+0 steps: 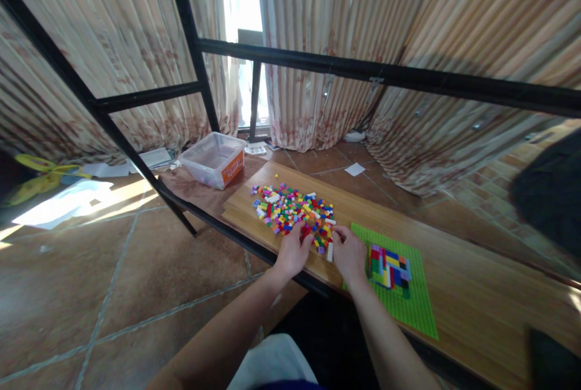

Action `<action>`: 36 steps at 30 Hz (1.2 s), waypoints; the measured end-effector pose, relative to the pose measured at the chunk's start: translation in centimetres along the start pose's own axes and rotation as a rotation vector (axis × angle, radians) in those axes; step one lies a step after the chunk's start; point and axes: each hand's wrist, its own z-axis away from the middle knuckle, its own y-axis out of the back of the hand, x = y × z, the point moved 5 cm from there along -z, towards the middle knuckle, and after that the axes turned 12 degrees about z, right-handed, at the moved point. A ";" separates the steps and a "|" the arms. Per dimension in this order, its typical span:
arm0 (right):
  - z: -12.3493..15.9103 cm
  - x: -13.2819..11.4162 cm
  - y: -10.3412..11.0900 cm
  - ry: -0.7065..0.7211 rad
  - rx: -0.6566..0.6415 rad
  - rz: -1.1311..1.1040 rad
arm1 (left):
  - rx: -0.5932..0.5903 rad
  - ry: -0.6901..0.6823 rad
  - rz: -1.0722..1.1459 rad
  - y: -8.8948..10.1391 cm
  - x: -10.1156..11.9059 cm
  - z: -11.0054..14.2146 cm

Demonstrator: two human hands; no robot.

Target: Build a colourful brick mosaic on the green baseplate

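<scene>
A loose pile of small coloured building bricks [290,208] lies spread on a wooden board. My left hand [292,254] is at its near edge, thumb and fingers curled in among the bricks; red shows between them, but whether a brick is gripped is too small to tell. At the right end of the pile is my right hand [350,252], its fingertips pinched together over something I cannot make out. A white brick [330,251] lies just beside those fingertips. Right of this hand, a green baseplate [424,299] carries a flat block of joined multicoloured bricks [389,267].
The long wooden board [472,269] runs along a black metal frame [299,57]. Beyond its left end stands a clear plastic box [200,157] with an orange label. Pleated curtains [318,26] hang behind; papers [63,202] lie on the tiled floor.
</scene>
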 end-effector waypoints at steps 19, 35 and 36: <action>-5.4 -0.1 -0.5 0.034 -0.156 0.157 | -0.113 -0.064 -0.057 0.0 0.2 -0.2; 11.9 10.5 6.5 -0.430 0.148 -0.495 | -0.131 -0.094 -0.088 -0.1 -0.5 -0.7; 12.6 11.9 6.9 -0.479 0.179 -0.527 | -0.132 -0.095 -0.095 -0.1 -0.5 -0.7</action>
